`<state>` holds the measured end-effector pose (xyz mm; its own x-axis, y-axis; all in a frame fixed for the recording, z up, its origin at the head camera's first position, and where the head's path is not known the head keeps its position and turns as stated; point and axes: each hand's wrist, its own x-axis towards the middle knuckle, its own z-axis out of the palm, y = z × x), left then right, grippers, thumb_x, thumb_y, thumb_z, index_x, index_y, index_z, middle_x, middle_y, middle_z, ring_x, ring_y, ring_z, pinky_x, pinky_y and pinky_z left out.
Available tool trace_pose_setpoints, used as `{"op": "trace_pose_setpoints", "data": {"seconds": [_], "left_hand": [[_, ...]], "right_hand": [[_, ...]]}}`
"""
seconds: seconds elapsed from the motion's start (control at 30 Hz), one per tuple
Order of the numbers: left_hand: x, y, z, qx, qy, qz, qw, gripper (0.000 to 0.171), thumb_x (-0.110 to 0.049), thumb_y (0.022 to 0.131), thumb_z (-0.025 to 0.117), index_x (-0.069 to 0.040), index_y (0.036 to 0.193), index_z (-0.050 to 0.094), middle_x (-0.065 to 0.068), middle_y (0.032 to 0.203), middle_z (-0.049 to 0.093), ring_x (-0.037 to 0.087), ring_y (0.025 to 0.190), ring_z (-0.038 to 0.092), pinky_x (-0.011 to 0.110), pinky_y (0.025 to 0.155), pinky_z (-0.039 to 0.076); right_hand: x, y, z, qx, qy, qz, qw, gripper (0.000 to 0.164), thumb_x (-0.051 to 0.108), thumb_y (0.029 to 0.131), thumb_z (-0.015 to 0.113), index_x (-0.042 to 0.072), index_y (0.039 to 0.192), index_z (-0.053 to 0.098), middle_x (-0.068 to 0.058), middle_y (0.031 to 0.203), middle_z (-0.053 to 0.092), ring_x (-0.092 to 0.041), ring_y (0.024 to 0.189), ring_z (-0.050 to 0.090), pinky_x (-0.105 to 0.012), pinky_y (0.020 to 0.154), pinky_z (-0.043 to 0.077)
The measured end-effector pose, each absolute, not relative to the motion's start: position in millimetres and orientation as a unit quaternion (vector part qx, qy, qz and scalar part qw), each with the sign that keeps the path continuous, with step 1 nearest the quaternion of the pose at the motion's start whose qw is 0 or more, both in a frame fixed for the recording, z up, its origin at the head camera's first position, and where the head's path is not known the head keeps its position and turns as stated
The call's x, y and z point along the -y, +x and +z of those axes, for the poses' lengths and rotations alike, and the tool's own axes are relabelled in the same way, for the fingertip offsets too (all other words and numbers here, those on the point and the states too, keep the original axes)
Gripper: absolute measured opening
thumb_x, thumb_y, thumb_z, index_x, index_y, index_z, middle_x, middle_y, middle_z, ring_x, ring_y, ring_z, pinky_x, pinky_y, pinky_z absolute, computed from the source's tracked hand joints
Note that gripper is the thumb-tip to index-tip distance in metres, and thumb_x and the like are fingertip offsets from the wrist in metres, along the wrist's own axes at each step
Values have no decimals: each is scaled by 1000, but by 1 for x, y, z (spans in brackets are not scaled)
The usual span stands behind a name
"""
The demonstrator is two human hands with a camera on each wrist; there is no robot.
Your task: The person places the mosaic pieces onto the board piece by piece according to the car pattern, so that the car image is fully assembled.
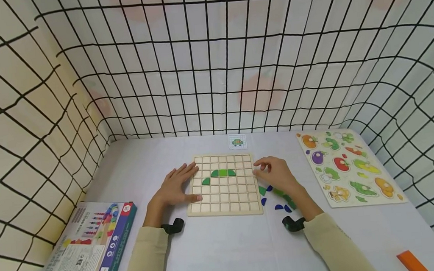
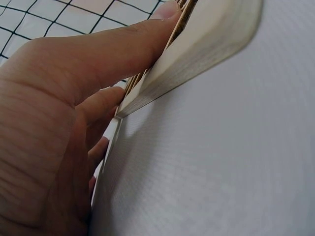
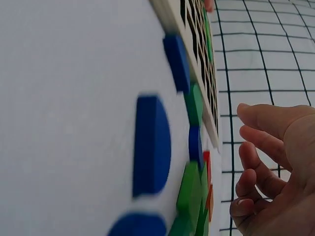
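Observation:
A wooden grid board (image 1: 226,200) lies flat on the table, with several green pieces (image 1: 223,173) set in its upper cells. My left hand (image 1: 176,186) rests on the board's left edge, fingers spread and thumb over the near cells. Beside the right edge, my right hand (image 1: 277,174) hovers with fingers loosely bent; the right wrist view shows thumb and fingertips apart and nothing between them. Loose pieces lie under and near that hand, among them a blue half-round piece (image 3: 152,145) and a green block (image 3: 189,189). The right forearm partly hides this pile.
A small pattern card (image 1: 237,142) lies behind the board. To the right is a vegetable puzzle board (image 1: 332,192), with an orange object (image 1: 412,261) at the front right. A printed box (image 1: 88,247) lies at left. Black wire mesh (image 1: 212,70) encloses the back and sides.

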<state>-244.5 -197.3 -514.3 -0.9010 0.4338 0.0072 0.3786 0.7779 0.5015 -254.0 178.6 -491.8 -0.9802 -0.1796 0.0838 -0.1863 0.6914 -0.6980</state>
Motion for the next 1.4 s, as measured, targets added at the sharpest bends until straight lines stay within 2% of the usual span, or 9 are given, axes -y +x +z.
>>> {"op": "trace_pose_setpoints", "data": {"seconds": [0.17,0.27,0.47,0.73,0.97,1.4], "left_hand": [[197,-244,-513,-941,217,254,53,105,-59,76,81,-20,162,35,-4,172,25,29,161,17,59,129,11],[197,-244,-514,-941,216,253,54,105,-59,76,81,-20,162,35,-3,172,25,29,161,17,58,129,11],[196,-245,-514,-944,212,246,61,105,-60,77,79,-21,163,34,-4,172,23,29,161,16,58,129,11],[197,-242,-510,-942,215,251,58,105,-58,77,81,-19,163,34,-1,172,24,31,161,17,59,129,11],[196,-241,-508,-939,216,260,55,104,-57,77,81,-16,162,36,0,172,26,32,160,18,59,129,10],[197,-242,-511,-941,212,255,63,104,-57,78,81,-20,163,33,-3,172,23,29,161,15,57,129,9]], "right_hand": [[-198,-250,-491,924,75,374,-4,30,29,94,76,12,119,75,-6,96,63,-22,89,53,-31,74,45],[-208,-247,-493,930,69,362,-6,32,30,94,76,12,121,74,-6,98,65,-23,91,53,-31,75,45],[-224,-244,-499,941,69,331,-1,31,30,95,75,12,120,74,-6,97,66,-21,85,51,-30,69,40],[-242,-240,-499,942,73,326,12,22,23,92,76,11,110,77,-6,92,65,-20,81,50,-30,69,40],[-255,-239,-502,946,69,317,7,31,26,91,78,7,116,73,-7,93,65,-21,84,50,-33,72,40],[-259,-232,-499,950,38,308,-20,39,36,90,79,6,114,72,-7,96,63,-22,87,54,-32,74,43]]}}
